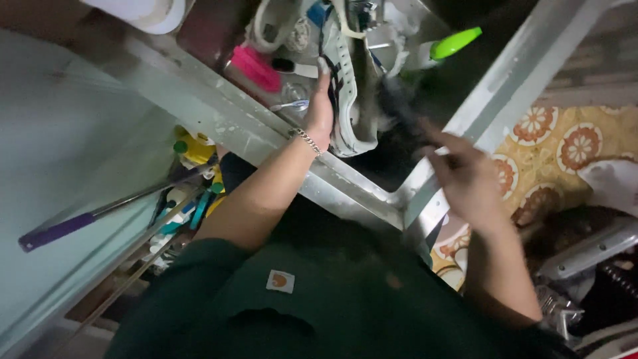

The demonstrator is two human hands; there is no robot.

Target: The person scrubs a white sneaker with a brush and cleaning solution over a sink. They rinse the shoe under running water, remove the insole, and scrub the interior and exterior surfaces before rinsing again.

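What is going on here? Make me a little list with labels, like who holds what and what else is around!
Place: a metal sink seen from above
Left hand: holds a white sneaker over the sink
Right hand: blurred, grips a dark brush next to the sneaker
Wrist: a chain bracelet on the left arm
Behind the sneaker: a pink brush and a green bottle
Floor at right: orange flower-patterned tiles
Lower left: a purple-handled stick
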